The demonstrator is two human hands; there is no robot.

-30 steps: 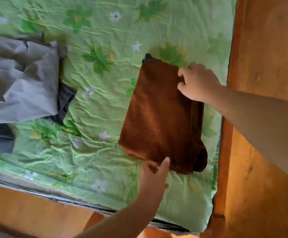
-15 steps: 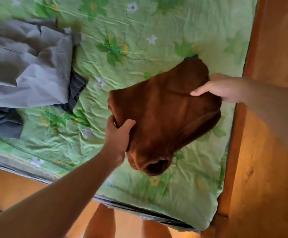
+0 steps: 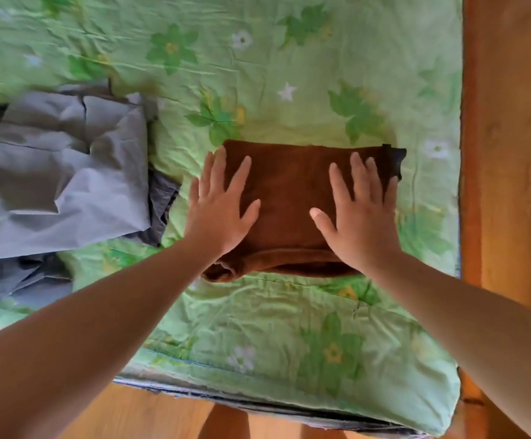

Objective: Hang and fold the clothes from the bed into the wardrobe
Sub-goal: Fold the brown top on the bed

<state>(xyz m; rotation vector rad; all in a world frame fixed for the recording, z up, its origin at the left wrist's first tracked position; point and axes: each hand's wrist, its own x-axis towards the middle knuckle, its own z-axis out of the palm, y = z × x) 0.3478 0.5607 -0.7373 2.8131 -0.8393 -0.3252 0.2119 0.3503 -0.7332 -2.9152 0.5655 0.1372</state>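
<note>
Your left hand (image 3: pixel 223 207) and right hand (image 3: pixel 360 213) lie flat, fingers straight and spread, pressing on a folded brown garment (image 3: pixel 289 191) at the centre of the frame, on the green flowered bed (image 3: pixel 289 327). Its long axis runs left to right with one hand on each end, so both ends are equally within reach for lifting. Loose grey clothes (image 3: pixel 52 172) sit at middle left, apart from it. The wooden panel (image 3: pixel 511 153) along the right edge may be the wardrobe, though the view does not settle it.

Matt brown cloth garment (image 3: pixel 292 198); wrinkled cotton-like sheet (image 3: pixel 289 327).
</note>
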